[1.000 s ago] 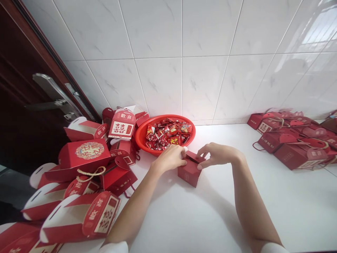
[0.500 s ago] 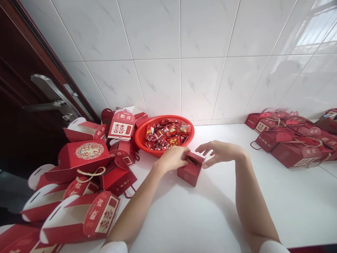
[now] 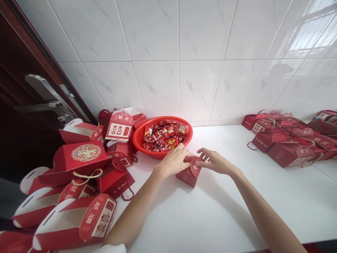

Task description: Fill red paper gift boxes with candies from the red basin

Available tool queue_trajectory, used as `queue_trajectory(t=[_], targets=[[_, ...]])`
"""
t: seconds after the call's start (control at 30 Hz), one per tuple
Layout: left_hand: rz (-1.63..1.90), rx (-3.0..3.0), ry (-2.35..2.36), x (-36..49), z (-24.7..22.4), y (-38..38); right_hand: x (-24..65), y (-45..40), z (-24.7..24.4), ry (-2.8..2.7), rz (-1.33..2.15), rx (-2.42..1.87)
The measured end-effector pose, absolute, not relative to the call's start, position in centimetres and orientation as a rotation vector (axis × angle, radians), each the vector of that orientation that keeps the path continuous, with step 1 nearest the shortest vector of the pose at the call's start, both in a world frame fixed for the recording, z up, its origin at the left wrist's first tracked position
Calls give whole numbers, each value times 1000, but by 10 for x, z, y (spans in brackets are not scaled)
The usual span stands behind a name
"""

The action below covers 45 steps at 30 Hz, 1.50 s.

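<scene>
A small red box (image 3: 187, 176) stands on the white table in front of me, a rounded flap with pale characters folded down over its top. My left hand (image 3: 175, 160) rests on the box's left and rear side, fingers curved against it. From the right, my right hand (image 3: 214, 161) touches the flap with its thumb, while its other fingers are spread behind the box. Just behind my left hand is a red plastic basket (image 3: 137, 138) full of red-wrapped candies (image 3: 168, 135). The inside of the box is hidden by the flap.
Open red boxes (image 3: 88, 156) are piled on the left, some with rope handles. Several closed boxes (image 3: 289, 151) sit at the right. A tiled wall (image 3: 200, 88) rises behind the table (image 3: 210, 218), and a dark door with a metal handle (image 3: 47, 95) stands at the far left.
The box top showed a dark opening before; now the rounded flap lies over it. My right hand has moved down and inward, its thumb on the flap.
</scene>
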State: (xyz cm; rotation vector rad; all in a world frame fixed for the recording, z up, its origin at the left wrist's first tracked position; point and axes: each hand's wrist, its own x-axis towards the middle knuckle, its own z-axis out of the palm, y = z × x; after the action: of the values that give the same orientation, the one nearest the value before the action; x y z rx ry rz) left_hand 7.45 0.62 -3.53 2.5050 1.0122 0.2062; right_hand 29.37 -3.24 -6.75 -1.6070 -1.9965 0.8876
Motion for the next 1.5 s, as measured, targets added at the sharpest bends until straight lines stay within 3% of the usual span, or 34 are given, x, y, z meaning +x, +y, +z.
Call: queue_trajectory(t=[0.33,0.87,1.1,1.5], targets=[[216,2503,923,74,-43,18,271,-42,-123,-1538,694,-1251],[409,2372,1147,85,-52,6,260,-56,-131,-1763,150,-1277],[484,2336,1161,90,-57,2,264,-61,-127,-2013,192,-1345],[826,2129,1001,89,-103,-10,266,-55,-134,-1850,270,-1402]])
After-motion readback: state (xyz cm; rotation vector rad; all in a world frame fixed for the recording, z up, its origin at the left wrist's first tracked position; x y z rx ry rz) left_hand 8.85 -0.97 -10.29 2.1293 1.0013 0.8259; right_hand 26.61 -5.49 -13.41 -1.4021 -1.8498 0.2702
